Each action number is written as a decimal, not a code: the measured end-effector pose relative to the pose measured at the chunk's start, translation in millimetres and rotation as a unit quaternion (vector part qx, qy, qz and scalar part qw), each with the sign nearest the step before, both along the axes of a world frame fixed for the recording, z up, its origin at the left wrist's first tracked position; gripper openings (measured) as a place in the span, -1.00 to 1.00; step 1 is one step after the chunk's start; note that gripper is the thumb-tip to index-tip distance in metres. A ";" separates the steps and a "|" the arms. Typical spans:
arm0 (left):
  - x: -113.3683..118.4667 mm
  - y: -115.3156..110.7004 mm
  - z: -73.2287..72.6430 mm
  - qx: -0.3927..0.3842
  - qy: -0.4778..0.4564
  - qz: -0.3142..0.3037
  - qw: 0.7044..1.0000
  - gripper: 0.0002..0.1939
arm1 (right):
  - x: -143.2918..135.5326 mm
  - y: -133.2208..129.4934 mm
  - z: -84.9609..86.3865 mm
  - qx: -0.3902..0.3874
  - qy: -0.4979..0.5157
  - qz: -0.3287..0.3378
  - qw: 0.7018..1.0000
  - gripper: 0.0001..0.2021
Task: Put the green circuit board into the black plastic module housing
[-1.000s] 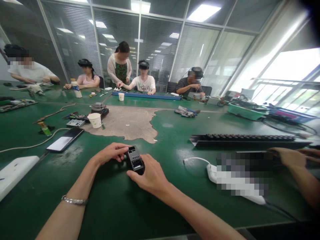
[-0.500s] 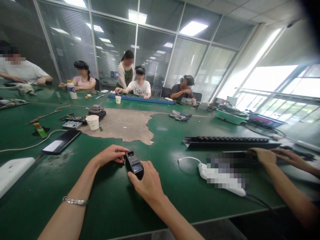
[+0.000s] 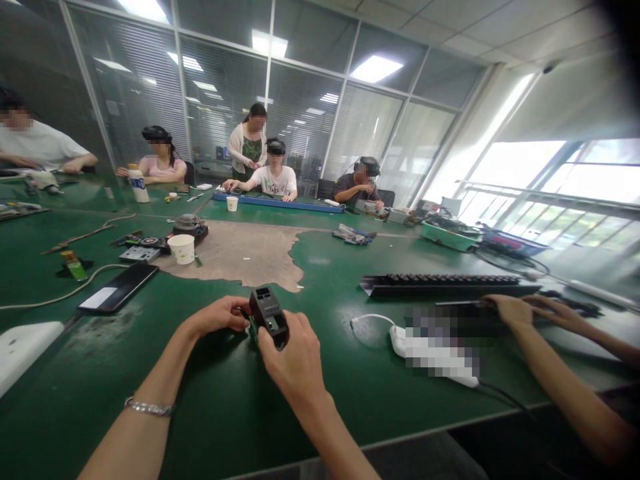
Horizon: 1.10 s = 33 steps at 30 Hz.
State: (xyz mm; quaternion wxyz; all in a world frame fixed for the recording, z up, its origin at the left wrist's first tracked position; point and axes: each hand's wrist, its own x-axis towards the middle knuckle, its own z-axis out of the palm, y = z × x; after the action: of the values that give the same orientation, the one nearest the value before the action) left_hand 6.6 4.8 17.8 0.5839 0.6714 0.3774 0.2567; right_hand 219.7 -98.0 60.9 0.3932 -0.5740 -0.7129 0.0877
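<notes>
A small black boxy electronic device (image 3: 267,305) is held slightly above the green table, its top face with slots and small buttons turned towards me. My right hand (image 3: 295,350) grips its near end, the thumb on the left side and the fingers wrapped round the right. Along the device's left side shows the edge of a green circuit board (image 3: 253,329), partly out of the casing. My left hand (image 3: 223,317) is closed, its fingertips pinching a dark edge of that board; the fingers hide most of it.
A black phone (image 3: 119,288), a paper cup (image 3: 182,249) and electronic parts lie to the left. On the right are a white power strip (image 3: 435,357), a long black rail (image 3: 445,285) and a co-worker's hands (image 3: 513,312). Gloves (image 3: 353,235) lie farther back.
The device has been tilted and raised a little, and its lit screen no longer shows. A green board edge now appears at its left side, between my hands.
</notes>
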 end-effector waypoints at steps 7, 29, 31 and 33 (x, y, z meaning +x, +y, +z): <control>-1.5 2.3 -1.3 -0.020 0.007 0.006 1.000 -0.38 | 44.7 22.2 0.8 0.009 -0.014 -0.032 0.999 -0.82; 0.1 3.8 2.7 -0.050 0.020 0.024 0.998 -0.43 | 60.9 21.6 -32.3 -0.032 0.021 -0.015 0.999 -0.74; 0.3 3.9 3.0 -0.056 0.012 0.025 0.998 -0.43 | 55.5 17.9 -22.3 -0.012 0.054 -0.004 0.998 -0.75; 0.7 3.5 3.2 -0.057 0.007 0.023 0.998 -0.43 | 46.9 13.1 -13.1 -0.005 0.077 0.011 0.997 -0.75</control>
State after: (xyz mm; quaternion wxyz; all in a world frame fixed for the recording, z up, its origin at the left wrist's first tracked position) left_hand 7.4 8.3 21.0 0.6125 0.6298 0.4107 0.2437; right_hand 266.6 -84.8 47.8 0.4432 -0.5599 -0.6861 0.1392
